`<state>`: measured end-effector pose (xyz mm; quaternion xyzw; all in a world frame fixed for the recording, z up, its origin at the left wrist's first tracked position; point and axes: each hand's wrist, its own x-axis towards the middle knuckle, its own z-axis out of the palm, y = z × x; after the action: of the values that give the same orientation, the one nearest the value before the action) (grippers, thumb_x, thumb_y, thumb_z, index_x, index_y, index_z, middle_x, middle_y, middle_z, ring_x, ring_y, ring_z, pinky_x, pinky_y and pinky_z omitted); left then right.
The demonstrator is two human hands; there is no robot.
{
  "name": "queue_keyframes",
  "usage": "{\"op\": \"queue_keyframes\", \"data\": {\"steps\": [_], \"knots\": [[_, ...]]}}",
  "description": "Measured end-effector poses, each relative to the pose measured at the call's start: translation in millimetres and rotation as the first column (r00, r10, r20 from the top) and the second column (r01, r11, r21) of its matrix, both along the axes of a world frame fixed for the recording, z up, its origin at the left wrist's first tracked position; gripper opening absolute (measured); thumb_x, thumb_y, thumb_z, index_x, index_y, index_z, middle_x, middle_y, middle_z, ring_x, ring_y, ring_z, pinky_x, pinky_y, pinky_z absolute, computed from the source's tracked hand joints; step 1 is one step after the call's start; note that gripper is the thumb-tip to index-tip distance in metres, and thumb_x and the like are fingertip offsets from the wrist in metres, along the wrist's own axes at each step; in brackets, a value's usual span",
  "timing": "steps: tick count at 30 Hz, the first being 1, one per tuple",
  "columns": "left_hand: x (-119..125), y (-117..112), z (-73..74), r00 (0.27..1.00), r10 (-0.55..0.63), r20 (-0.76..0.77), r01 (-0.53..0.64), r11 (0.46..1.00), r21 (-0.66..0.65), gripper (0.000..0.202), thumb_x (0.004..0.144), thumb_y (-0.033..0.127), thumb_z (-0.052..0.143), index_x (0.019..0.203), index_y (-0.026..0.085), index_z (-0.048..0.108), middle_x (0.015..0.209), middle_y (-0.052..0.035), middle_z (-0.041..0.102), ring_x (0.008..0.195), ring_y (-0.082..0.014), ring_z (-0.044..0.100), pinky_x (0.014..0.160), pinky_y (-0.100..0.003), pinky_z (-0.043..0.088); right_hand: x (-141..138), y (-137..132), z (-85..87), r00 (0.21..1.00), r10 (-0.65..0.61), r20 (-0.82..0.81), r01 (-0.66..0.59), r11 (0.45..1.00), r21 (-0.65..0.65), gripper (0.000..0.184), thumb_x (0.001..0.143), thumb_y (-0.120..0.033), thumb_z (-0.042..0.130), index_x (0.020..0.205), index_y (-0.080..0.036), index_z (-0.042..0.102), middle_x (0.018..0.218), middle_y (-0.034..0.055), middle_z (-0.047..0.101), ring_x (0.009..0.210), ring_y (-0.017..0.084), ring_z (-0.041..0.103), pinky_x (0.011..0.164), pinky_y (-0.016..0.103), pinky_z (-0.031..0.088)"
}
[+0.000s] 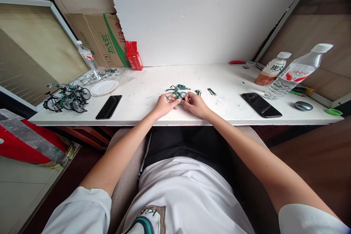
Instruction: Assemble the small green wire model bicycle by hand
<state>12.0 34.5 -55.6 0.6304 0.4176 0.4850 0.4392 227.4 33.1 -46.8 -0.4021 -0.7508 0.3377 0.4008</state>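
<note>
The left hand (165, 105) holds a green miniature bicycle (178, 94) over the middle of the white surface (153, 76), near its near edge, while the right hand (196, 105) pinches narrowly at its wheel (182, 95); this looks like a fitting step, calling next for fine fingertip alignment

On table (153, 75): model bicycles (66, 101) left, loose parts (211, 91) centre, mouse (303, 106) right.
</note>
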Motion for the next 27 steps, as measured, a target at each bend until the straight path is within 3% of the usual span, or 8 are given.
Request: {"op": "queue_keyframes", "data": {"steps": [14, 27], "knots": [[1.5, -2.7, 2.8, 1.000, -0.027, 0.001, 0.027, 0.999, 0.019, 0.044, 0.083, 0.049, 0.096, 0.094, 0.015, 0.072, 0.096, -0.0077, 0.080, 0.069, -0.0155, 0.077, 0.064, -0.027, 0.064, -0.1, -0.8, -0.8, 0.993, 0.002, 0.115, -0.011, 0.997, 0.082, 0.029, 0.096, -0.046, 0.069, 0.088, -0.026, 0.050, 0.073, -0.0029, 0.054, 0.066, 0.017, 0.046, 0.066, 0.034, 0.037], [-0.4, -3.0, 2.4, 0.997, -0.010, -0.075, 0.013, 0.999, 0.039, 0.036, 0.091, 0.046, 0.090, 0.095, 0.016, 0.072, 0.099, -0.0093, 0.082, 0.070, -0.0175, 0.080, 0.064, -0.027, 0.060, -0.3, -1.7, 1.1, 0.992, 0.005, 0.128, -0.017, 0.995, 0.098, 0.026, 0.095, -0.043, 0.067, 0.087, -0.026, 0.049, 0.073, -0.0027, 0.054, 0.067, 0.017, 0.045, 0.068, 0.034, 0.038]]}}
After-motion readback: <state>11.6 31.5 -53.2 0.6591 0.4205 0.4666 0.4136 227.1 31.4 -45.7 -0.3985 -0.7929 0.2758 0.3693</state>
